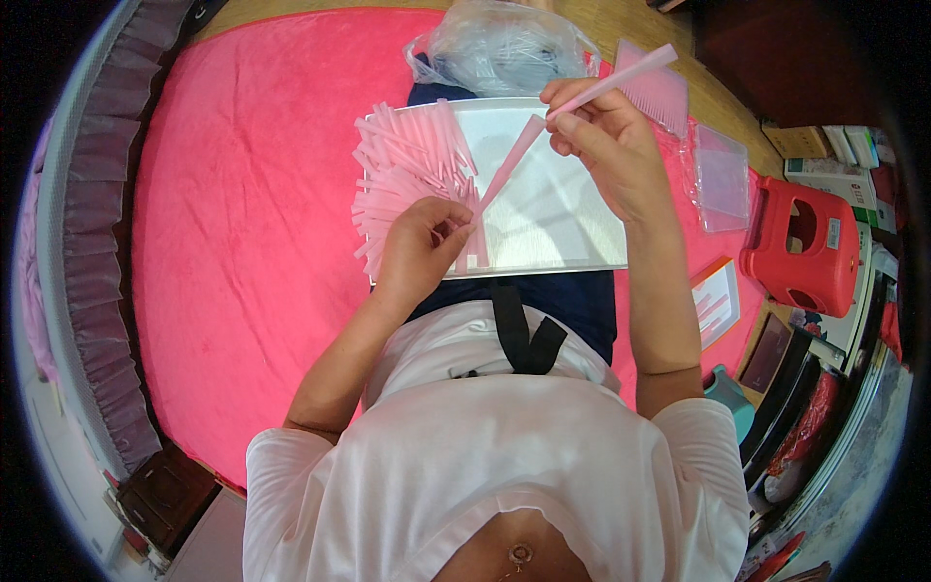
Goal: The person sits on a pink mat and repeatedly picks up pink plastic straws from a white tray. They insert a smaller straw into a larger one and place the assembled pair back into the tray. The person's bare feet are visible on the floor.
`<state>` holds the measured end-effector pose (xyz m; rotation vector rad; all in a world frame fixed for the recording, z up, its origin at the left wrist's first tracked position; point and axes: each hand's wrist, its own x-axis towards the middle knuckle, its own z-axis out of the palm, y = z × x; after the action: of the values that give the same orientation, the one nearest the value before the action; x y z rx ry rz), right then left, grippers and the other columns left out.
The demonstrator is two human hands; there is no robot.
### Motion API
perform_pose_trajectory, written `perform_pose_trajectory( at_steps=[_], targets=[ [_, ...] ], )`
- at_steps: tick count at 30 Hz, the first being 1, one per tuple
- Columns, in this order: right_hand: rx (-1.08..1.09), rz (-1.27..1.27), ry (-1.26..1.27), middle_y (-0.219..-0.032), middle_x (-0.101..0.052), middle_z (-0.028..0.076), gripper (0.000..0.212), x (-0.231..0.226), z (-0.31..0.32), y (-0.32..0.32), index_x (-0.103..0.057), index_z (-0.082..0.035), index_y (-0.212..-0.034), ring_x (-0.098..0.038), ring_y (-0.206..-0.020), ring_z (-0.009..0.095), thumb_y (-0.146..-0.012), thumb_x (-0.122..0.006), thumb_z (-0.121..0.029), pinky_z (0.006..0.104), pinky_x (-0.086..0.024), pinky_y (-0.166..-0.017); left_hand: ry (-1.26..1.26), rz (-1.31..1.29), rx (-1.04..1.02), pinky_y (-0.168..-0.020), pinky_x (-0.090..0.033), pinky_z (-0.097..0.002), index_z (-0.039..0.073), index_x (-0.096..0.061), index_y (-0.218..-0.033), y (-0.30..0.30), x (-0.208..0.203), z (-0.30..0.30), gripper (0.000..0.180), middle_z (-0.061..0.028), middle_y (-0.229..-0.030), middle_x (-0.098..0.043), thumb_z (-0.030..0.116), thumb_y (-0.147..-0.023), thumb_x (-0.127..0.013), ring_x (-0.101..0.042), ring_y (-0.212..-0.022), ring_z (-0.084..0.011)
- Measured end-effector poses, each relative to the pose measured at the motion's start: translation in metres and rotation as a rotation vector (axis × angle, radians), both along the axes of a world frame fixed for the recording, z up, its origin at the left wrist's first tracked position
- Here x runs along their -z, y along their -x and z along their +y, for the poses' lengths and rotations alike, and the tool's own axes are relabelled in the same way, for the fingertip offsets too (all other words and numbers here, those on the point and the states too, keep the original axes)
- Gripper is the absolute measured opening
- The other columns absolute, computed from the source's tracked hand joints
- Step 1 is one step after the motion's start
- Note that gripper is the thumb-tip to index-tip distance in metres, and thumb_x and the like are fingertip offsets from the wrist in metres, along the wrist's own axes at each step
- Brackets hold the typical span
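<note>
My left hand (419, 247) is closed, pinching the narrow end of a pink tapered tube (514, 157). This tube slants up to the right, with its wide end near my right fingertips. A second pink tapered tube (635, 71) is gripped near its thin end by my right hand (609, 141), raised over the far right part of the tray. The white tray (567, 238) rests across my lap. Along its left side lies a loose heap of similar pink tubes (412, 160), partly hidden by my left hand.
A clear plastic bag (509, 48) lies beyond the tray. To the right are a pink bristly sheet (655, 92), a clear flat packet (721, 184), an orange-edged card (716, 303) and a red stool (810, 247). A pink blanket (242, 213) covers the floor.
</note>
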<state>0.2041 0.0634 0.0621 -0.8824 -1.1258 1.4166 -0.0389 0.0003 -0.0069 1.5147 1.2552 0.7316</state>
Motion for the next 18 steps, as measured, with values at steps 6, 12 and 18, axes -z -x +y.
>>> perform_pose_trajectory(
  at_steps=[6, 12, 18],
  targets=[
    [-0.002, -0.085, -0.009, -0.108, -0.063, 0.005, 0.020, -0.007, -0.001, 0.000, -0.064, -0.002, -0.107, -0.055, -0.087, 0.008, -0.089, -0.068, -0.008, 0.0233, -0.046, -0.071, -0.034, 0.033, 0.011, -0.061, -0.044, -0.0227, 0.002, -0.067, -0.096, -0.001, -0.006, 0.001, 0.012, -0.0010, -0.083, -0.062, 0.004, -0.084, -0.071, -0.055, -0.069, -0.0080],
    [-0.055, -0.204, -0.033, -0.107, -0.063, 0.003, 0.019, -0.010, 0.001, -0.005, -0.064, -0.002, -0.107, -0.056, -0.089, 0.008, -0.090, -0.066, -0.008, 0.0229, -0.046, -0.073, -0.040, 0.044, 0.010, -0.060, -0.044, -0.0233, 0.002, -0.067, -0.096, -0.001, -0.006, 0.001, 0.013, -0.0012, -0.082, -0.062, 0.005, -0.084, -0.072, -0.055, -0.068, -0.0083],
    [-0.121, -0.458, -0.134, -0.111, -0.063, 0.003, 0.022, -0.027, 0.001, -0.009, -0.061, -0.003, -0.110, -0.058, -0.097, 0.010, -0.089, -0.060, -0.004, 0.0247, -0.047, -0.078, -0.050, 0.034, 0.003, -0.060, -0.044, -0.0234, 0.002, -0.067, -0.096, -0.001, -0.006, 0.001, 0.013, -0.0019, -0.083, -0.062, 0.005, -0.084, -0.072, -0.056, -0.069, -0.0087]
  ],
)
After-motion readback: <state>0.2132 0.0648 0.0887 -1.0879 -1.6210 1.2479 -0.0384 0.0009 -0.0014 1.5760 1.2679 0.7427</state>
